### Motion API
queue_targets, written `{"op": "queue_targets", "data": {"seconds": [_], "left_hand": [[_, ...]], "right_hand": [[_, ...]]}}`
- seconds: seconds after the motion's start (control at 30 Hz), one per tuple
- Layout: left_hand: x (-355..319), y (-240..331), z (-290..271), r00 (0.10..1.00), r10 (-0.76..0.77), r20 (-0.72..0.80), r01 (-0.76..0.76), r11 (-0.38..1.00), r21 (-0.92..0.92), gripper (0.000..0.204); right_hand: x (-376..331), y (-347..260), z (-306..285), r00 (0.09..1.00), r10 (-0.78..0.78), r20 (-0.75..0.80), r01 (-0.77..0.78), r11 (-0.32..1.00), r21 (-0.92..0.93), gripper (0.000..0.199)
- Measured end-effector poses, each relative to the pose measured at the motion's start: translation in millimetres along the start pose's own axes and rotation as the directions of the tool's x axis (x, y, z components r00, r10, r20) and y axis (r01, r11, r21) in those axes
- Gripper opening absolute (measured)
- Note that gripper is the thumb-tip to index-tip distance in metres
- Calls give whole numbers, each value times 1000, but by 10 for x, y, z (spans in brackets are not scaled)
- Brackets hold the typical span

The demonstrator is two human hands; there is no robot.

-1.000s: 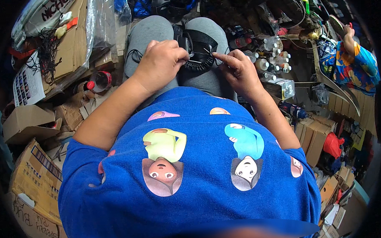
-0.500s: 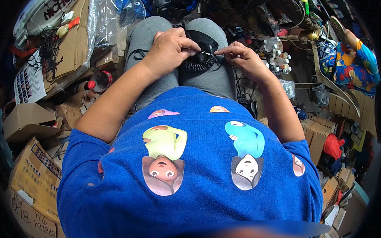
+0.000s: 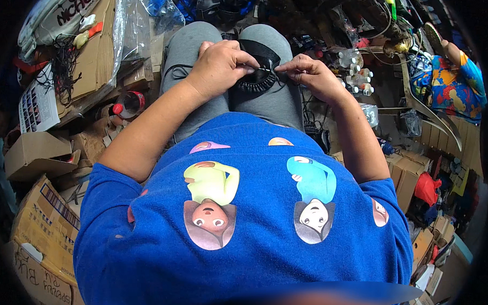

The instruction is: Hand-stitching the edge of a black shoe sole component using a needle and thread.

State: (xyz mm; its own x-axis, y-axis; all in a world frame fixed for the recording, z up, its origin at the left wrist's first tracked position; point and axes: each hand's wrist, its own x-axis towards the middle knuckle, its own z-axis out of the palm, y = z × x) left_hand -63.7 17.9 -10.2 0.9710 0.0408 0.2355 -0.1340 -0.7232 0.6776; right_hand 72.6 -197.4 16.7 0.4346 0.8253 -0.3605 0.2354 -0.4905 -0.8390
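Closely pinched: thumb and forefinger of the left hand [image 3: 218, 68] were pressed on one end of a thin pale piece [image 3: 265, 69], too fine to identify. Right hand [image 3: 315, 79] had its fingertips pressed together near the other end; could not tell what, if anything, lay between them. Just below, a black item with a ridged, curved edge [image 3: 255, 87] rested on the right thigh of the grey trousers [image 3: 266, 106]. Black cord [image 3: 177, 70] lay across the left thigh. Farther out: clear bottles [image 3: 355, 73] to the right, red-capped bottle [image 3: 130, 104] and open cardboard box [image 3: 37, 151] to the left, another person's bright patterned sleeve [image 3: 469, 80] at far right.
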Motion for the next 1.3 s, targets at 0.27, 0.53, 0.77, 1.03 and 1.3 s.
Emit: {"op": "queue_targets", "data": {"seconds": [0.27,0.53,0.77,1.03,1.3], "left_hand": [[29,-20,39,994,-68,85,73,996,-49,10],[-82,45,24,994,-4,108,5,1000,-17,11],[-43,-44,-20,997,-17,79,28,989,-142,25],[9,13,48,973,-193,124,225,910,-347,24],[-36,-29,18,994,2,112,7,997,-80,20]], "right_hand": [[39,22,-9,997,9,83,-15,997,77,29],[-68,-7,94,999,15,29,-16,999,46,28],[-101,-93,179,981,189,-43,-167,937,308,27],[-80,-27,232,983,169,-67,-132,919,370,27],[-115,-38,191,988,154,-30,-133,923,362,27]]}}
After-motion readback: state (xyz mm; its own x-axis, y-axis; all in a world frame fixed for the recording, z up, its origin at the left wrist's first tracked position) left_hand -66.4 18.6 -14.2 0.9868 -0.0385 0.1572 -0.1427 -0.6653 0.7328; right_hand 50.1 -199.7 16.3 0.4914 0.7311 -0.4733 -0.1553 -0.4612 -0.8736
